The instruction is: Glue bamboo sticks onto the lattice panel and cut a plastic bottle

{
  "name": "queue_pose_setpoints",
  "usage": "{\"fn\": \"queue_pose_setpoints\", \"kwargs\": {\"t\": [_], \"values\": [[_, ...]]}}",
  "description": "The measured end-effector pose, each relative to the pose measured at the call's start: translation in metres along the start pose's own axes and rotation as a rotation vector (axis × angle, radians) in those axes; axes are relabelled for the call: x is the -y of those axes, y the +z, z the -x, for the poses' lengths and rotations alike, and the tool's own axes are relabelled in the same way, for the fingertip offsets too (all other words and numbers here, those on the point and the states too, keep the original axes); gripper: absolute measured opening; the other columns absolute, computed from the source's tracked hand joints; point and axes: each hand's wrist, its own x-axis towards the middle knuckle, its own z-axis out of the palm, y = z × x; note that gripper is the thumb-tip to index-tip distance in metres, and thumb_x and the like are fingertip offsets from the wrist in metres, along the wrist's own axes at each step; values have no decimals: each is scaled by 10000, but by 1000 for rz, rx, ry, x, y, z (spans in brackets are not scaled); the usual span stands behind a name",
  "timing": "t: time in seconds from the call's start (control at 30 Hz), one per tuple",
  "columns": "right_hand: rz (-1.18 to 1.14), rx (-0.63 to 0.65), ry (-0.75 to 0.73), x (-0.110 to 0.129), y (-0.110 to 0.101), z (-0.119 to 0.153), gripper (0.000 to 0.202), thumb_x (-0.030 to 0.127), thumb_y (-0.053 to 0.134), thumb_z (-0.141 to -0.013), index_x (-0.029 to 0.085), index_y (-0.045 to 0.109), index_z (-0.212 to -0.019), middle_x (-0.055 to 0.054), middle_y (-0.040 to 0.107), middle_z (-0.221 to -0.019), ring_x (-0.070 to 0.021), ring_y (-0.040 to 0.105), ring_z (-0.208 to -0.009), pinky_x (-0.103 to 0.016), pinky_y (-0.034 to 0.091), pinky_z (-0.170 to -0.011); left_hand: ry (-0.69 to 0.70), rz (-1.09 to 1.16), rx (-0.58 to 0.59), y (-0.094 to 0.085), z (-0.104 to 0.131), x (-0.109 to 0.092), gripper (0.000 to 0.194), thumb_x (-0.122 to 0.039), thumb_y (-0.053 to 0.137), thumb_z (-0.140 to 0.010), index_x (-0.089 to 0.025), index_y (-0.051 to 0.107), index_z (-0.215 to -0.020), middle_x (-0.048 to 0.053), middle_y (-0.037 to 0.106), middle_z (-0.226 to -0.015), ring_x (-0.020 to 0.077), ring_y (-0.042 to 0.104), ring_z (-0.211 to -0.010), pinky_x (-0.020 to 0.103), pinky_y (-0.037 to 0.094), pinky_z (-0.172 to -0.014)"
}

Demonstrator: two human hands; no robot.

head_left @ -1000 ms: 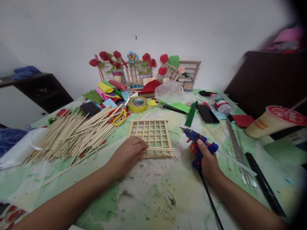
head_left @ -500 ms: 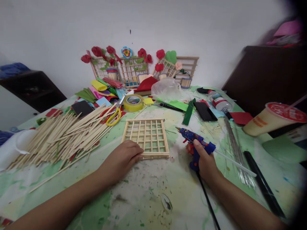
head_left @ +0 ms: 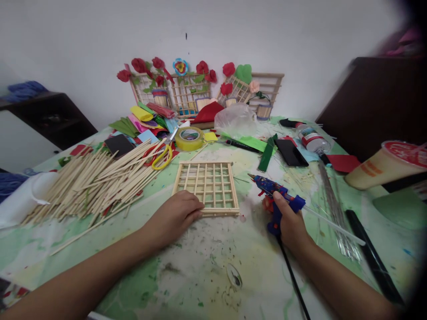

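A small lattice of thin wooden sticks lies flat on the table in front of me. My left hand holds it by its near left corner, fingers curled over the front bar and hiding that corner. To the right, my right hand is wrapped round the handle of a blue hot glue gun. The gun's nozzle points left toward the lattice and stays apart from it. A white glue stick sticks out of the gun's back, and a black cord runs down from its handle.
Loose wooden sticks are heaped at left, beside yellow-handled scissors and a tape roll. Paper flowers on lattices stand along the wall. At right are a phone, metal wires, a plastic bottle and a drink cup.
The camera view has turned slightly, so the scene sits a little further right and higher. Both hands keep their hold on the lattice and the glue gun, with no clear movement.
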Motion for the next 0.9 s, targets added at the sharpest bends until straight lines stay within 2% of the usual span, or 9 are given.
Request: {"fn": "queue_pose_setpoints", "kwargs": {"t": [0.23, 0.53, 0.63, 0.73, 0.77, 0.83, 0.9], "values": [[-59, 33, 17, 4, 1, 2, 385, 538, 578, -790, 197, 551, -613, -4, 533, -626, -148, 499, -613, -281, 376, -581, -8, 15, 30, -2, -1, 0, 244, -297, 449, -910, -183, 664, -937, 77, 667, -898, 201, 581, -888, 335, 461, -785], [-62, 13, 32, 7, 2, 4, 367, 522, 585, -786, 197, 558, -617, 0, 543, -609, -146, 504, -585, -273, 383, -555, -17, 34, 58, -5, -2, -1, 248, -326, 480, -895, -173, 656, -982, 81, 672, -916, 207, 581, -907, 346, 458, -806], [-66, 10, 37, 8, 3, 4, 353, 510, 594, -782, 195, 563, -625, 0, 542, -616, -146, 504, -591, -273, 389, -563, -56, 117, -42, -24, -2, 6, 264, -382, 518, -872, -186, 657, -982, 69, 682, -953, 192, 596, -918, 324, 456, -821], [-90, -7, 43, 8, 2, 5, 327, 496, 621, -765, 197, 571, -642, 4, 547, -622, -144, 511, -600, -271, 393, -573, -149, 224, -175, -56, 2, 27, 271, -405, 544, -849, -171, 674, -889, 51, 686, -872, 148, 609, -802, 265, 459, -757], [-93, -12, 43, 7, 1, 5, 318, 494, 625, -763, 199, 577, -654, 4, 552, -629, -146, 516, -609, -272, 398, -582, -162, 260, -138, -66, 4, 36, 256, -396, 571, -831, -161, 674, -848, 42, 680, -827, 132, 601, -746, 243, 457, -717], [-82, -12, 51, 6, 0, 4, 307, 494, 626, -765, 204, 590, -674, 1, 562, -648, -153, 524, -625, -281, 406, -599, -149, 337, 118, -81, 11, 57, 223, -370, 633, -780, -151, 673, -771, 27, 664, -743, 117, 587, -691, 213, 445, -666], [-70, -2, 56, 4, 0, 3, 313, 502, 622, -766, 209, 589, -663, -4, 561, -651, -164, 520, -625, -293, 408, -591, -139, 419, 384, -85, 17, 75, 203, -354, 661, -750, -152, 688, -749, 21, 660, -692, 107, 579, -641, 192, 431, -615]]}}
